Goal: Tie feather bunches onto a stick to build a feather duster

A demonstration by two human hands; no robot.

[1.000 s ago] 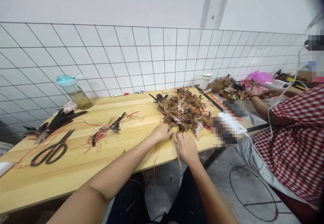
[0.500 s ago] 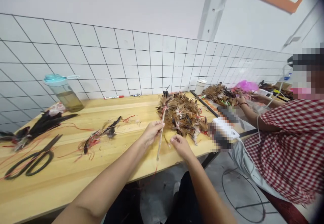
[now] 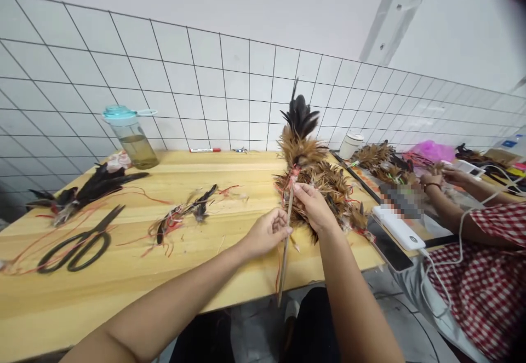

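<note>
A feather duster (image 3: 301, 147) stands almost upright over the table, with black feathers at its tip, brown ones below and a red binding under them. My left hand (image 3: 269, 232) is closed around the middle of its thin wooden stick, whose lower end reaches past the table's front edge. Just below the red binding, my right hand (image 3: 315, 207) pinches the top of the stick; its fingertips partly hide what they touch. Behind the right hand lies a pile of brown feather bundles (image 3: 329, 179). A red thread hangs beside the stick.
Black scissors (image 3: 84, 242), dark feathers (image 3: 92, 188) and feather scraps with red string (image 3: 176, 220) lie at left. Behind them stands a water bottle (image 3: 137, 143). At right are a white power bank (image 3: 398, 229), a phone (image 3: 388, 245) and a co-worker's hands (image 3: 431, 182).
The feather duster has been lifted, its head now above the pile. My right hand has moved up from beside the stick to grip it near the binding. The view has shifted.
</note>
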